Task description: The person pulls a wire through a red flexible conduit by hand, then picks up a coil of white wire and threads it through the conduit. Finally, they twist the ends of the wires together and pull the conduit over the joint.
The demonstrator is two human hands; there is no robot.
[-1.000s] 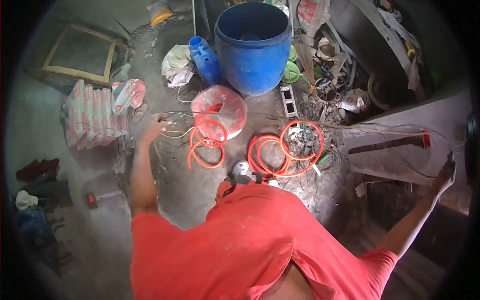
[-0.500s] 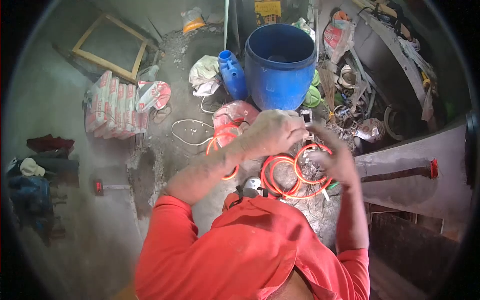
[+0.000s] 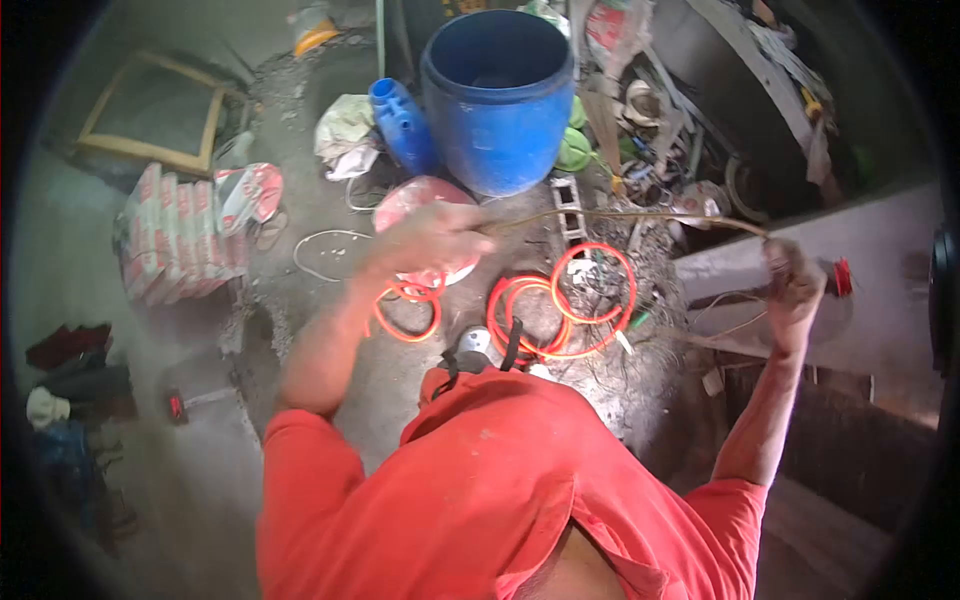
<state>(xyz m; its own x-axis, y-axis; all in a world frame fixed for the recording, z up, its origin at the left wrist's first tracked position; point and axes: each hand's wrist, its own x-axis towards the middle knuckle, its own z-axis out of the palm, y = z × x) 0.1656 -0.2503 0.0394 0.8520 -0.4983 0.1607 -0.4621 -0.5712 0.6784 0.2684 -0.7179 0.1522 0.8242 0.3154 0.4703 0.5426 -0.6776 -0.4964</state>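
Observation:
A thin brown wire (image 3: 640,214) runs in a slight arc between my two hands, above the floor. My left hand (image 3: 435,240), blurred by motion, is closed at the wire's left end, over a pinkish round sack. My right hand (image 3: 795,285) is held out to the right, closed around the wire near the grey wall. A further thin loop of wire (image 3: 735,315) hangs to the left of that hand. Below and between my hands, coils of orange tubing (image 3: 592,322) lie on the floor, and a smaller orange coil (image 3: 408,335) lies further left.
A large blue barrel (image 3: 500,145) and a blue jerrycan (image 3: 402,130) stand ahead. Stacked red-and-white bags (image 3: 185,235) and a wooden frame (image 3: 150,110) are at the left. Debris and wire scraps (image 3: 655,255) cover the floor at the right, near a hollow block (image 3: 568,212).
My hands have moved from close together to far apart, the right one outward to the right. The wire now shows stretched between them. The whole view has shifted somewhat.

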